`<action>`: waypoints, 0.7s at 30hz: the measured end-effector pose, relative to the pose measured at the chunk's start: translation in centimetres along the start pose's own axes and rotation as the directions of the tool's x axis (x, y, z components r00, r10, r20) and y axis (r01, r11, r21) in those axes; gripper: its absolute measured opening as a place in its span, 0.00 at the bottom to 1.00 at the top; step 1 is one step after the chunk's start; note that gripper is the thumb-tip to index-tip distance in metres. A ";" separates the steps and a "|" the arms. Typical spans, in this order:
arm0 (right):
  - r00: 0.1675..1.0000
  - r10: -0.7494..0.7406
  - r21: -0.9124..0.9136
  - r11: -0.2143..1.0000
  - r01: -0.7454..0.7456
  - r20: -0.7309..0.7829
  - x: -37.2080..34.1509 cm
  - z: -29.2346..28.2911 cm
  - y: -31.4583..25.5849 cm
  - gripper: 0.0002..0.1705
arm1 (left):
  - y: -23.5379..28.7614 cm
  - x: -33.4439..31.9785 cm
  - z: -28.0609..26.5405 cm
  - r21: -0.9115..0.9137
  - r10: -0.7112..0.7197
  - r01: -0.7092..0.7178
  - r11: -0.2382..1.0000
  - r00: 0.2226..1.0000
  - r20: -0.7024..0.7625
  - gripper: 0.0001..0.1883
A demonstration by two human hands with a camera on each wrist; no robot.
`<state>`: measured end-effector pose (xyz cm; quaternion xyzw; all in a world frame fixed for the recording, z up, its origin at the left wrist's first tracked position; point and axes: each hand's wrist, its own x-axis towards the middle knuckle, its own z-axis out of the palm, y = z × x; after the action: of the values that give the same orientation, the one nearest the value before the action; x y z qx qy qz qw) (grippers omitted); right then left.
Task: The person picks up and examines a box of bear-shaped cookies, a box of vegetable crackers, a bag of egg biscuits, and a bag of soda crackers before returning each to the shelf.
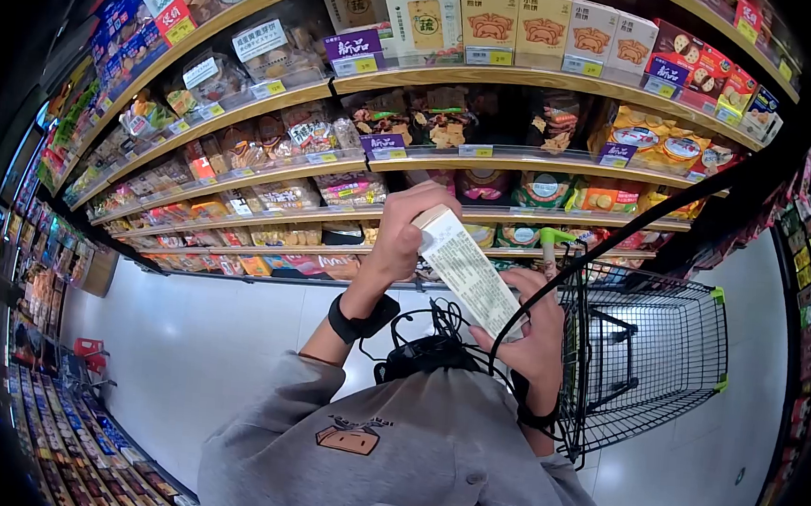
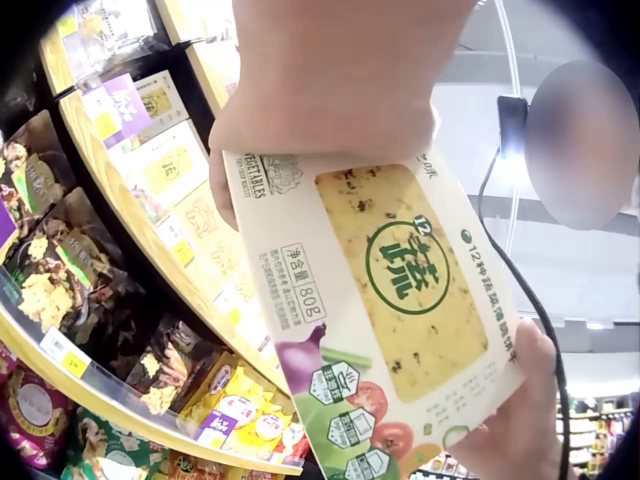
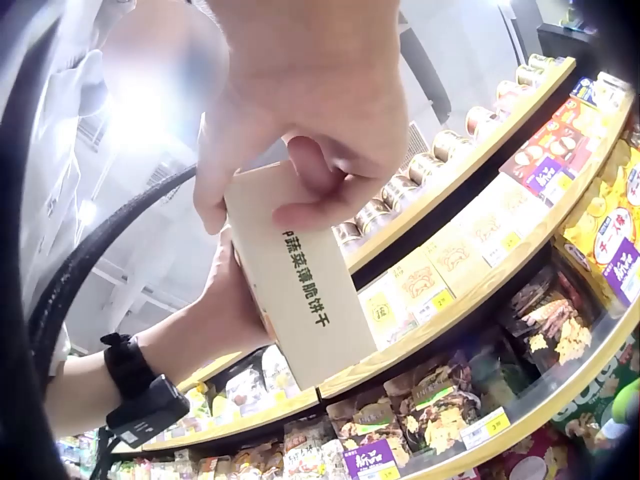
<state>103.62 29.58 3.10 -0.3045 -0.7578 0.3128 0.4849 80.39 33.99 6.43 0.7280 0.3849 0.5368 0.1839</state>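
Observation:
A pale box of vegetable biscuits [image 1: 472, 275] is held tilted between both hands in front of the chest, its back with small print facing up in the head view. My left hand [image 1: 404, 234] grips one end, fingers bent around the edge. At the other end my right hand [image 1: 538, 336] holds it between thumb and fingers. The left wrist view shows the box front [image 2: 410, 275], with a yellow cracker, a green ring and printed tomatoes. A narrow side panel [image 3: 305, 285] with dark lettering faces the right wrist camera.
Shelves [image 1: 549, 80] of packaged snacks curve across the front, with upright biscuit boxes [image 1: 492, 24] along an upper shelf. A wire shopping cart [image 1: 648, 355] stands at the right. Black cables [image 1: 437, 345] hang at the chest, and a dark cord [image 1: 653, 209] crosses near the right hand.

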 end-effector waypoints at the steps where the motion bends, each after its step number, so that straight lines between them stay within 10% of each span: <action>1: 1.000 0.001 -0.001 1.000 -0.001 -0.005 -0.1 0.1 -0.1 0.38 | 0.5 0.4 0.0 -0.002 0.002 -0.002 1.000 1.000 0.004 0.52; 21: 0.996 -0.015 -0.081 0.997 0.008 -0.085 -3.1 0.7 -0.8 0.40 | 1.3 -1.0 0.2 0.070 0.019 -0.028 0.997 0.991 0.133 0.53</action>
<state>103.88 26.60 1.81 -0.3324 -0.7500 0.2660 0.5062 80.90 32.39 6.63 0.7725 0.3822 0.4754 0.1765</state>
